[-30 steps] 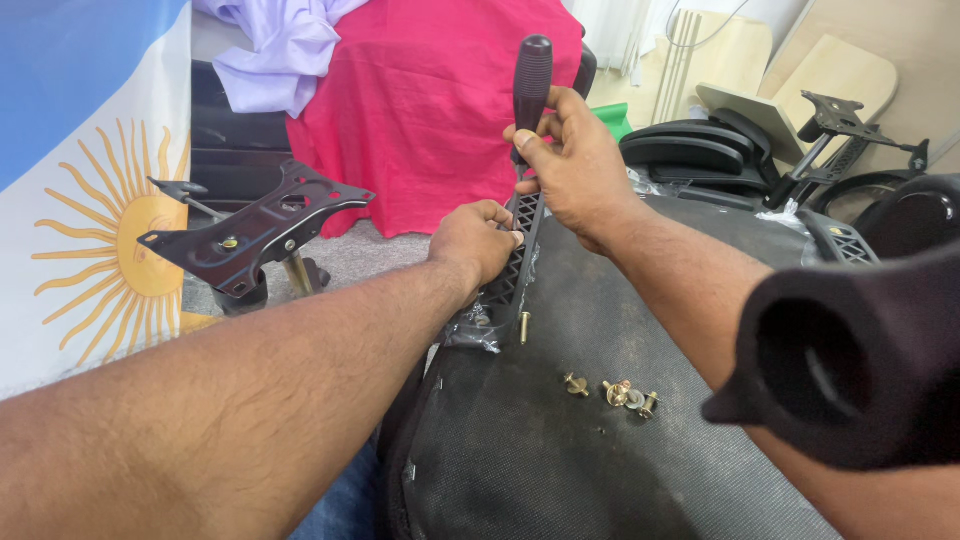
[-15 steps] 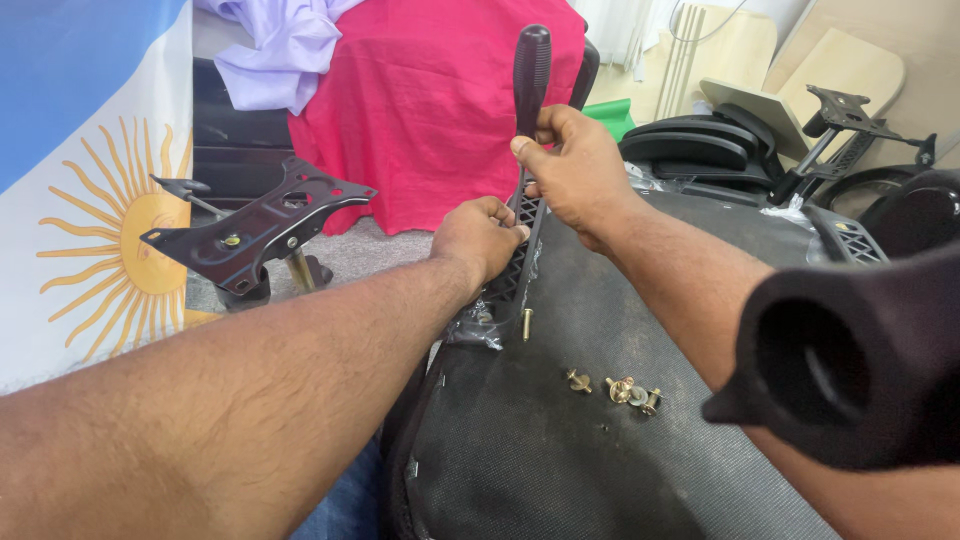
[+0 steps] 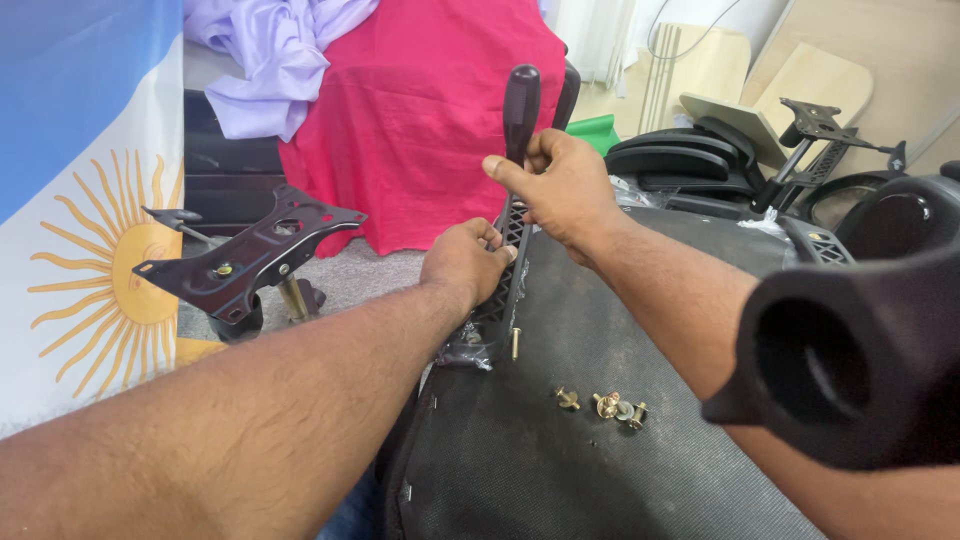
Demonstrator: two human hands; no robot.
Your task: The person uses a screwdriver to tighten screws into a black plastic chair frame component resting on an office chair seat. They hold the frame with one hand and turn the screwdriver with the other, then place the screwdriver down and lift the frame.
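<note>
Fingers of the right hand (image 3: pixel 565 190) are clenched around a screwdriver (image 3: pixel 520 110), gripping just below its dark handle, which stands nearly upright. The fingers of the left hand (image 3: pixel 465 262) are curled around the black mesh edge of a chair part (image 3: pixel 505 270) and the screwdriver's shaft, steadying both. At the tip of the shaft a brass-coloured bolt (image 3: pixel 516 343) stands on the underside of an office chair seat (image 3: pixel 600 330), a dark fabric surface filling the lower middle of the view.

Judging from this, the bolt is only started, not driven home. Nearer the viewer, at about 5 o'clock from the bolt, three or so loose brass fasteners (image 3: pixel 605 405) lie on the seat, so more fixing seems to remain.

A black moulded armrest (image 3: pixel 850 350) crowds the near right, at 4 o'clock from the hands, close to the right forearm. At 9 o'clock, well apart, a black metal chair mechanism plate (image 3: pixel 250 255) stands tilted on its post. Beyond the hands, at 12 o'clock, hangs a red cloth (image 3: pixel 420 110); more black chair parts (image 3: pixel 690 165) lie at 2 o'clock. The seat's left edge drops away under the left forearm.
</note>
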